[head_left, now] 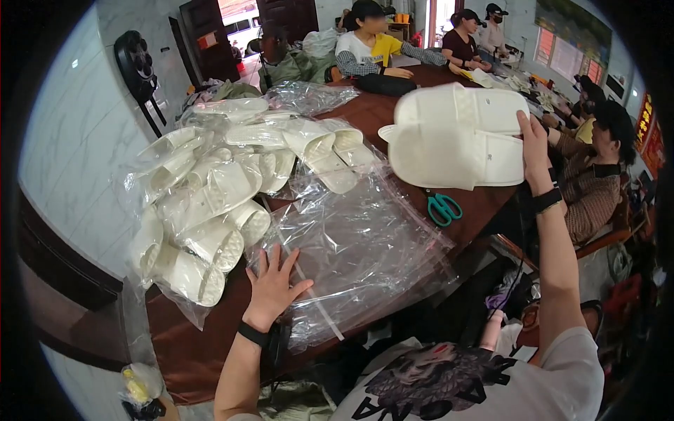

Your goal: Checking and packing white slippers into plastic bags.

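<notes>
My right hand (535, 149) is raised above the brown table (203, 344) and grips a pair of white slippers (453, 137) by their right edge. My left hand (272, 284) lies flat with spread fingers on a stack of clear plastic bags (358, 245) near the table's front edge. To the left of that hand sits a heap of white slippers wrapped in clear plastic (210, 203).
Teal-handled scissors (442, 208) lie on the table under the held slippers. Other people sit at the table's far end and right side. A white wall runs along the left. A dark fan-like object (137, 63) stands at the back left.
</notes>
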`<action>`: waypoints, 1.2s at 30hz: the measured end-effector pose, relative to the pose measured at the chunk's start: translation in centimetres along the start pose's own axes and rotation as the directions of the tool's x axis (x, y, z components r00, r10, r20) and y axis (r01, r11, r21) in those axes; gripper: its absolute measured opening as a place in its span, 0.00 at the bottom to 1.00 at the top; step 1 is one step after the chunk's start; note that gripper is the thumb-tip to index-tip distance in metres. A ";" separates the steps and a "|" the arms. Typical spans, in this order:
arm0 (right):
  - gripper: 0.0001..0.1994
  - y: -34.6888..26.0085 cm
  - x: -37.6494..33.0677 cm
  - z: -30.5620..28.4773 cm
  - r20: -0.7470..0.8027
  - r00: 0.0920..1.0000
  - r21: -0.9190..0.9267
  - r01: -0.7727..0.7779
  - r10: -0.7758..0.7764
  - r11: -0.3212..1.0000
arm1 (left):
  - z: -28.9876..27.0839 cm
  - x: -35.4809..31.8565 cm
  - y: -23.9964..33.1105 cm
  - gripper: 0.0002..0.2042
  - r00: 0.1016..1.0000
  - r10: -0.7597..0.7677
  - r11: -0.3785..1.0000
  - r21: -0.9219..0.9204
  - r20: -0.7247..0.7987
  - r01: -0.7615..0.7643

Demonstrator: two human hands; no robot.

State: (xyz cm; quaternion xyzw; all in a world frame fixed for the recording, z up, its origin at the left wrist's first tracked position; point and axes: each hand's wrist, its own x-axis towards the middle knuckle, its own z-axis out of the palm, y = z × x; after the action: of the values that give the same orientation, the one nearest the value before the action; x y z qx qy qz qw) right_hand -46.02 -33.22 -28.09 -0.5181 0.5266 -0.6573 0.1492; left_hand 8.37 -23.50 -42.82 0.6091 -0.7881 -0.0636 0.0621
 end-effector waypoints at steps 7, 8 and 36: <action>0.19 1.4 -10.4 13.0 0.250 0.960 -0.023 -0.127 0.129 0.992 | 0.8 0.8 -1.5 0.35 1.000 -0.021 0.977 -0.210 -0.019 0.016; 0.20 2.4 -12.5 15.4 0.318 0.934 0.079 -0.195 0.161 0.978 | 1.3 1.2 -3.0 0.27 0.982 -0.008 0.891 -0.448 -0.188 -0.078; 0.11 8.1 -12.0 10.6 0.628 0.766 -0.557 0.566 -0.138 0.608 | -0.3 2.3 3.1 0.10 0.971 -0.076 0.832 -0.551 -0.225 -0.063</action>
State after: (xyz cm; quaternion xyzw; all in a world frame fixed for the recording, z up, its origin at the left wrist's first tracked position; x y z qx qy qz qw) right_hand -34.90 -33.27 -42.20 -0.7890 0.5598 -0.2441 -0.0672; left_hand 4.95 -24.97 -41.89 0.5706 -0.7203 -0.2162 0.3298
